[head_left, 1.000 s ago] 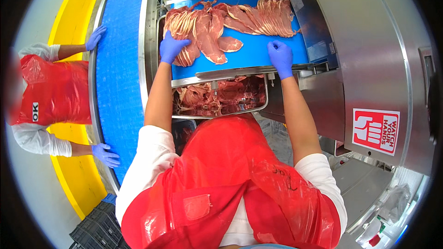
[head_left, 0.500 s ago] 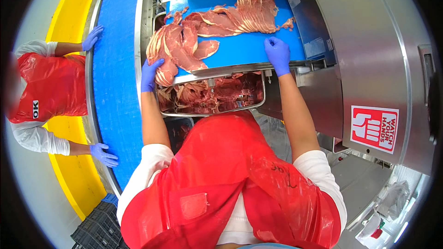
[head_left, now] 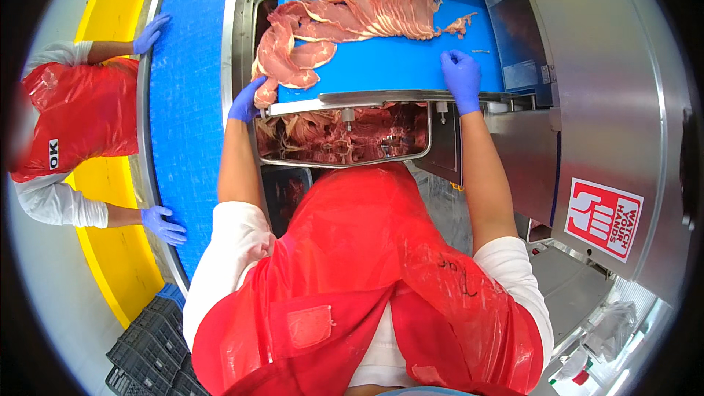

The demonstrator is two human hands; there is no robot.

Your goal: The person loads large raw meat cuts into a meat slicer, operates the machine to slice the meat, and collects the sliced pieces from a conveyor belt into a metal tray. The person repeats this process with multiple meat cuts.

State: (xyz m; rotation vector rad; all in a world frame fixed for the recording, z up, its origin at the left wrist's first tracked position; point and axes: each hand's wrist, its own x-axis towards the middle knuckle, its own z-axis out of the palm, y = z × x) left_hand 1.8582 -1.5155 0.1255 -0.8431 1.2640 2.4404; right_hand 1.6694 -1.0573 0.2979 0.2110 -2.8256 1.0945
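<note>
Sliced raw red meat (head_left: 396, 7) with pale fat lies fanned across a blue belt (head_left: 374, 66), trailing into looser slices at its left. At the near-left corner, my left hand (head_left: 248, 100), in a purple glove, is closed on the end meat slice (head_left: 267, 94). My right hand (head_left: 460, 77), also gloved, is curled closed over the belt's near right part, below small meat scraps (head_left: 458, 26); whatever its fingers may hold is hidden. Under the belt's front rail sits a steel tub (head_left: 345, 160) containing more meat.
A blue conveyor (head_left: 191, 103) runs along my left; across it a co-worker (head_left: 81, 117) in a red apron rests both gloved hands on its rail. A steel machine housing (head_left: 601, 103) with a warning sticker stands right. Grey crates (head_left: 150, 345) are stacked lower left, beside yellow edging (head_left: 117, 264).
My left hand has moved down from atop the slices to the belt's near-left corner, and the left slices have shifted toward me with it. My right hand stays curled in much the same place.
</note>
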